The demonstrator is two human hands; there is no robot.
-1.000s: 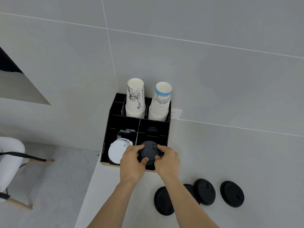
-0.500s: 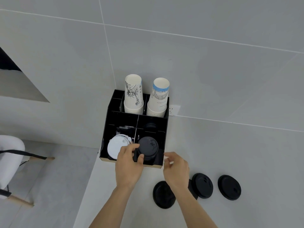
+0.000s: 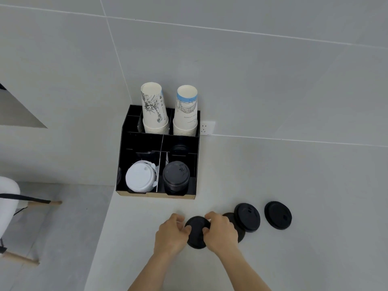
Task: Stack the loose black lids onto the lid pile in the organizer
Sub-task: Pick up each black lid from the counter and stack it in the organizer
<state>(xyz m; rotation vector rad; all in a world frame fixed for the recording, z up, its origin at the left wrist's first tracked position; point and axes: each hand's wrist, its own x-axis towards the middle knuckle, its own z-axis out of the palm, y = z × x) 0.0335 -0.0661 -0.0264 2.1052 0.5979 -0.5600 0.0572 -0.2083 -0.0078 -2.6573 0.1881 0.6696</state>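
Observation:
A black organizer (image 3: 123,156) stands at the counter's back left corner. Its front right compartment holds the pile of black lids (image 3: 176,177). On the counter in front, my left hand (image 3: 171,235) and my right hand (image 3: 220,231) both have their fingers closed on the edges of one loose black lid (image 3: 197,228). A second loose lid (image 3: 241,232) lies partly under my right hand. Two more loose black lids (image 3: 247,217) (image 3: 278,215) lie to the right, one overlapping the hidden one.
A pile of white lids (image 3: 139,178) fills the organizer's front left compartment. Two stacks of paper cups (image 3: 154,108) (image 3: 186,110) stand in the back compartments. The counter's left edge (image 3: 100,234) drops to the floor, where a white chair (image 3: 8,198) stands.
Both hands have left the lid pile in the organizer and come down to the counter. They now grip the leftmost loose lid. The view has tilted down.

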